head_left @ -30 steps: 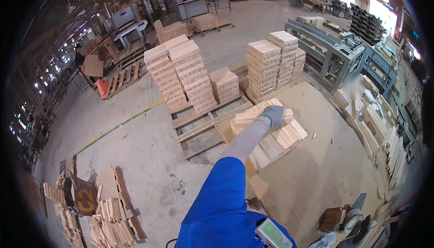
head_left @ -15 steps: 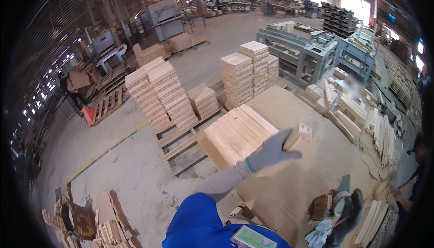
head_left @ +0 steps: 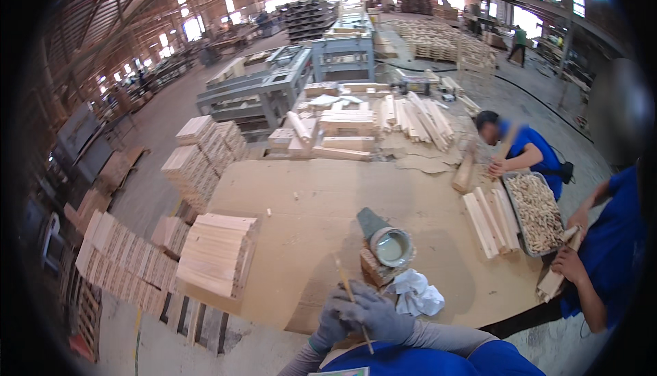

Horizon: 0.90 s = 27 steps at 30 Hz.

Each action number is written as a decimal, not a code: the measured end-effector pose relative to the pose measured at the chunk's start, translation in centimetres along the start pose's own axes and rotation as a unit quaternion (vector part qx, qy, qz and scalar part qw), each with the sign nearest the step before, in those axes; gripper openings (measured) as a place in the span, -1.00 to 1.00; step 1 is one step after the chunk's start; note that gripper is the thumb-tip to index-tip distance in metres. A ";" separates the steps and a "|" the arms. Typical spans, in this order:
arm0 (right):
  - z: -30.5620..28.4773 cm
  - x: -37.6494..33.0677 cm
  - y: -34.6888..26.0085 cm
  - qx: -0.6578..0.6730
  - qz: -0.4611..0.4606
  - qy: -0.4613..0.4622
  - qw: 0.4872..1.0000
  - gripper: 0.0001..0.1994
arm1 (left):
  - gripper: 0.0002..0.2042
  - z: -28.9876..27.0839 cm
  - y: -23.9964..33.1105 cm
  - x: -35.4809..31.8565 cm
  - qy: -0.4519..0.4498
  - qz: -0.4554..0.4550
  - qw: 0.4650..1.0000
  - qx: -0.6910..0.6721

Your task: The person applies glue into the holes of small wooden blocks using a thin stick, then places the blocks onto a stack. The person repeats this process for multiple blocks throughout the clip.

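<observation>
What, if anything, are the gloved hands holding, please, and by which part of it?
A thin stick, held near its middle where the left hand and right hand meet; which grips it is unclear.

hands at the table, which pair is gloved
The pair at the bottom: the wearer's left hand and right hand, grey-gloved around a thin stick; the co-workers' visible hands are bare.
</observation>
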State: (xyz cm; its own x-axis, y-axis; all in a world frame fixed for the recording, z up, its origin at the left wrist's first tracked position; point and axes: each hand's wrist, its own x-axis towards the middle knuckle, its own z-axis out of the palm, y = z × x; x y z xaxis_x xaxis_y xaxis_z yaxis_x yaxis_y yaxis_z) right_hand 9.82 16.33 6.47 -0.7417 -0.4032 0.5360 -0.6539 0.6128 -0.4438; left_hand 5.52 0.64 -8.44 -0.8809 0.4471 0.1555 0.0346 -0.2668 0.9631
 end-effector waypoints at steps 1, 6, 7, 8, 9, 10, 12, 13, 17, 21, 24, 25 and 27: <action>-0.7 0.7 -0.9 0.048 0.007 -0.013 0.999 -0.54 | -0.59 0.6 -0.1 -0.3 0.012 -0.022 0.998 -0.060; -1.4 0.5 -0.8 0.025 0.001 0.026 0.999 -0.61 | -0.60 4.5 4.5 0.6 0.070 0.123 0.989 -0.030; -1.5 0.5 -0.6 0.024 -0.002 0.035 0.999 -0.60 | -0.57 4.7 5.0 0.9 0.086 0.083 0.985 -0.125; -1.8 0.4 -0.4 0.019 0.001 0.043 0.999 -0.60 | -0.53 5.0 5.6 1.2 0.097 0.036 0.969 -0.223; -2.3 0.6 -0.6 0.023 0.030 0.053 0.998 -0.58 | -0.50 5.3 6.2 1.6 0.108 -0.016 0.942 -0.317; -3.1 1.1 -0.9 0.027 0.056 0.062 0.996 -0.55 | -0.46 5.4 6.6 2.1 0.121 -0.069 0.904 -0.405; -5.2 1.6 -0.9 0.083 0.109 0.077 0.988 -0.52 | -0.43 4.7 6.6 2.8 0.122 -0.058 0.965 -0.226; -7.0 1.8 -0.5 0.134 0.136 0.084 0.978 -0.50 | -0.44 3.7 6.5 2.8 0.096 0.016 0.994 0.053; -12.0 1.2 1.5 0.077 0.154 0.164 0.971 -0.58 | -0.55 2.9 9.9 3.0 0.163 0.101 0.940 0.281; -12.3 -0.1 3.6 0.291 0.345 0.277 0.848 -0.78 | -0.64 -1.0 11.6 3.1 0.110 0.291 0.790 0.528; -12.3 0.0 2.9 0.309 0.406 0.327 0.796 -0.87 | -0.69 -1.8 14.4 3.3 0.069 0.191 0.866 0.457; -11.8 -0.3 3.2 0.321 0.413 0.328 0.786 -0.87 | -0.70 -2.1 14.9 3.4 0.041 0.171 0.882 0.438; -10.5 -0.9 4.1 0.343 0.429 0.334 0.766 -0.85 | -0.71 -2.3 15.2 3.0 0.042 0.197 0.866 0.457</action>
State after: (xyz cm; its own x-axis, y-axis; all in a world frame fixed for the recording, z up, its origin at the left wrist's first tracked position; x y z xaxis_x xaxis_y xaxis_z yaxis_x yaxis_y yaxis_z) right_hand 9.37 26.37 11.73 -0.8501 0.5264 -0.0171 -0.0637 -0.1351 -0.9888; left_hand 2.31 -4.03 6.13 -0.7457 0.4018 0.5315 0.6658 0.4209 0.6160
